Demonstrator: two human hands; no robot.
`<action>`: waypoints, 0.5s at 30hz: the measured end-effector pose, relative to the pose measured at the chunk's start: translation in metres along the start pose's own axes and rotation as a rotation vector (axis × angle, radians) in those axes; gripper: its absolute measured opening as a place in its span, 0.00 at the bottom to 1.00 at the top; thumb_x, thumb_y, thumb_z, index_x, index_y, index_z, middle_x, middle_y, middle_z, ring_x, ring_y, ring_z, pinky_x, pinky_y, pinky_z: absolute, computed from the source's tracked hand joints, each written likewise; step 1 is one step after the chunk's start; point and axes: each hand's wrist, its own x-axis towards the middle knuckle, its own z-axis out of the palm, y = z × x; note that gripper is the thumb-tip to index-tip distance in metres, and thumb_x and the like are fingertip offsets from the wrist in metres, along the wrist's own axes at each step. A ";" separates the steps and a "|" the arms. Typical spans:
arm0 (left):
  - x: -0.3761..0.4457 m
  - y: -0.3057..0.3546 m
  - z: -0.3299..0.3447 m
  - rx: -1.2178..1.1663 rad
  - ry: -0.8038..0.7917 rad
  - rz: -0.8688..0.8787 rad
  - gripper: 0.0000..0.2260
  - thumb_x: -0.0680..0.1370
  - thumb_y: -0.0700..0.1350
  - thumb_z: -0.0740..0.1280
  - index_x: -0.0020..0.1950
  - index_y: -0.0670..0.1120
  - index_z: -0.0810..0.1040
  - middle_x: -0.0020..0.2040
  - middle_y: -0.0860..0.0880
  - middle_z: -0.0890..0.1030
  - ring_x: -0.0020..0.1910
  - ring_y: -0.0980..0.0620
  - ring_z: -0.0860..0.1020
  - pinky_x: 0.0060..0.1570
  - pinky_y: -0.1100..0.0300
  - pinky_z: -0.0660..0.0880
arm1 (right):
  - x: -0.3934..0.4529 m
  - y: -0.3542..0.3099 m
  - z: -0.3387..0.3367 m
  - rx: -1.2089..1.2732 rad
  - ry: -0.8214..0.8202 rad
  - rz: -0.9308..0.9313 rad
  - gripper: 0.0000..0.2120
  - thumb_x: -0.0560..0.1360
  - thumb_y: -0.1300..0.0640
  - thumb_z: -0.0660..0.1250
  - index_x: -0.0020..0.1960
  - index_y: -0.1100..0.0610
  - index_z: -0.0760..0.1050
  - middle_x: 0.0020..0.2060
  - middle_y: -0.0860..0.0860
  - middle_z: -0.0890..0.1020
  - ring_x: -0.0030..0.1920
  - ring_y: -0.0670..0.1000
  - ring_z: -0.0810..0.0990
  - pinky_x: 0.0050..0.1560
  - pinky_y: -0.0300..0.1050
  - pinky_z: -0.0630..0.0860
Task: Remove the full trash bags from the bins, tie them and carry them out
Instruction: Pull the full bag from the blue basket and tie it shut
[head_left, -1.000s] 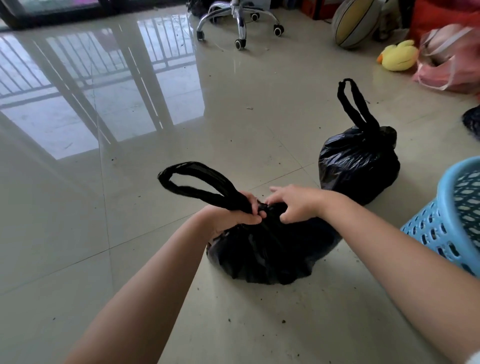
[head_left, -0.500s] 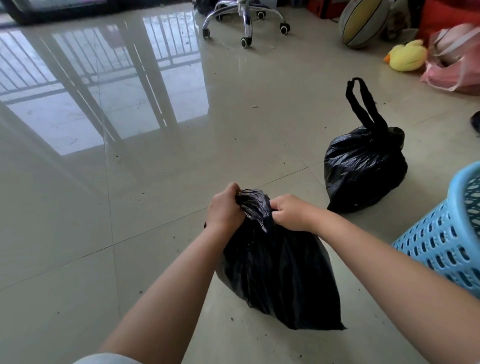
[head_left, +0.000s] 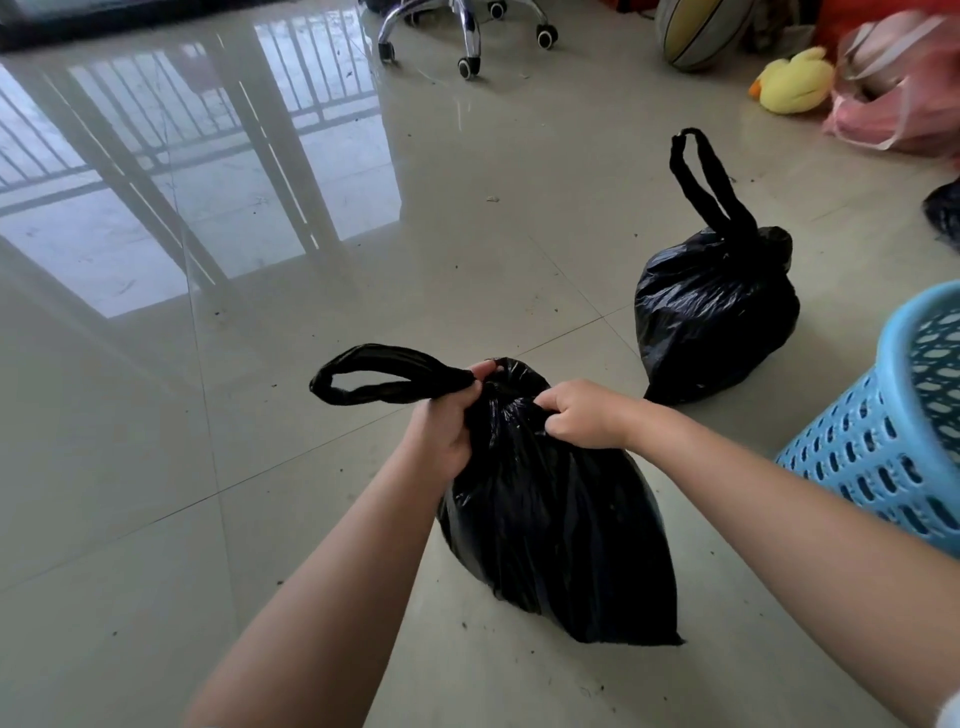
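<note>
On the tiled floor, the near black trash bag has its neck gripped by the left hand and pinched by the right hand. Right, a blue bin; beyond, a tied second bag. Open floor stretches left. No writing is legible.

The floor is glossy pale-beige tile with thin grout lines and dark specks of grit scattered over it. Daylight lies across its far left part as a bright reflection of a barred railing and window frames. At the far edge stands the chrome wheeled base of an office chair. A striped ball and a yellow plush duck lie at the far right.
</note>
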 end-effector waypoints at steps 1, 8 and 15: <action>0.000 -0.001 -0.001 0.033 -0.006 0.005 0.15 0.79 0.33 0.51 0.43 0.44 0.74 0.43 0.46 0.77 0.42 0.51 0.76 0.43 0.59 0.73 | -0.001 0.000 0.001 -0.020 -0.020 -0.001 0.09 0.70 0.69 0.54 0.33 0.60 0.63 0.28 0.52 0.65 0.37 0.52 0.65 0.36 0.44 0.59; -0.002 0.004 -0.014 0.425 -0.044 -0.113 0.13 0.78 0.32 0.57 0.37 0.46 0.72 0.36 0.48 0.74 0.35 0.54 0.74 0.31 0.65 0.76 | -0.005 0.006 -0.004 -0.102 -0.110 0.022 0.11 0.69 0.69 0.55 0.32 0.57 0.65 0.28 0.49 0.67 0.32 0.50 0.66 0.30 0.41 0.60; 0.000 -0.012 -0.016 0.437 -0.036 0.187 0.17 0.74 0.25 0.60 0.34 0.45 0.68 0.34 0.47 0.72 0.34 0.52 0.72 0.36 0.63 0.72 | -0.007 0.013 -0.016 0.346 0.069 -0.041 0.11 0.70 0.68 0.60 0.36 0.54 0.73 0.34 0.49 0.75 0.39 0.49 0.71 0.42 0.41 0.68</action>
